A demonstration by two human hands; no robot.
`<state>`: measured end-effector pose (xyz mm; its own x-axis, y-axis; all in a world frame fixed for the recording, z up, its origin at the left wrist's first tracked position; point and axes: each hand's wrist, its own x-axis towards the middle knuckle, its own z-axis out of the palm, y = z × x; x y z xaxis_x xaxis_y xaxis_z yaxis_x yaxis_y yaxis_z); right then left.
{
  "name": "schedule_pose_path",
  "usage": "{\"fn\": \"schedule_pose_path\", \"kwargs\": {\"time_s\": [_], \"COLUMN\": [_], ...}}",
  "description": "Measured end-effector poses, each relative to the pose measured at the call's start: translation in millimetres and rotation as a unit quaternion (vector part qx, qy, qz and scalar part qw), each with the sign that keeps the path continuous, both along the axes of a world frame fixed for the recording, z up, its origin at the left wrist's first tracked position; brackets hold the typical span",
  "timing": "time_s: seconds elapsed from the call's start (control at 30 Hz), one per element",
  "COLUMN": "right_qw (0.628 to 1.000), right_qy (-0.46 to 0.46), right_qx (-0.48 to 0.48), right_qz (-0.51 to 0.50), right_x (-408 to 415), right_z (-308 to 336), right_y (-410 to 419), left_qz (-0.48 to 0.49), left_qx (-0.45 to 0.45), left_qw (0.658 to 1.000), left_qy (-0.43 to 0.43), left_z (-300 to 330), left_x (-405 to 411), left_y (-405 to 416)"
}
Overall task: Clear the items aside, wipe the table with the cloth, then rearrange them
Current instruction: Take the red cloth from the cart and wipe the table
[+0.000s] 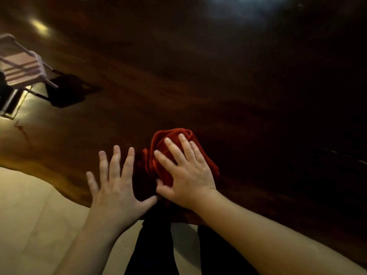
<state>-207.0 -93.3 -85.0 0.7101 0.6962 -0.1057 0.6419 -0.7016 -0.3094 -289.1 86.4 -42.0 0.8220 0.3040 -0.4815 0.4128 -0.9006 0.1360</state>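
A crumpled red cloth (158, 143) lies on the dark wooden table (218, 86), close to its near edge. My right hand (184, 173) rests flat on top of the cloth with the fingers spread, pressing it onto the wood. My left hand (115, 183) lies flat on the table just left of the cloth, fingers apart, its thumb reaching toward the cloth's near side. It holds nothing. No other task items show on the table.
A pale plastic chair (23, 66) stands beyond the table's left edge on a light tiled floor (29, 225). My dark-clothed legs (155, 251) show below the table's near edge. The table's far side is dim, with glare spots.
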Motion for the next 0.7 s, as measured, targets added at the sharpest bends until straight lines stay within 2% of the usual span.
{"fn": "schedule_pose_path", "kwargs": {"time_s": [0.17,0.33,0.47,0.7], "right_qw": [0.997,0.996,0.999,0.982], "right_qy": [0.003,0.001,0.002,0.022], "right_qx": [-0.020,-0.038,-0.027,-0.053], "right_qz": [0.072,0.076,0.016,-0.180], "right_x": [-17.2,-31.4,-37.1,-43.2], "right_z": [-2.7,-4.7,-3.8,-1.8], "right_y": [-43.6,-99.4,-139.7,-239.8], "left_qz": [-0.077,-0.086,-0.140,-0.193], "left_qx": [0.000,-0.037,-0.024,0.005], "left_qw": [0.997,0.995,0.989,0.981], "left_qy": [0.031,-0.039,-0.051,-0.005], "left_z": [0.7,1.7,1.2,-8.8], "left_x": [17.5,34.8,59.4,87.5], "left_y": [-19.2,-51.2,-76.1,-110.5]}}
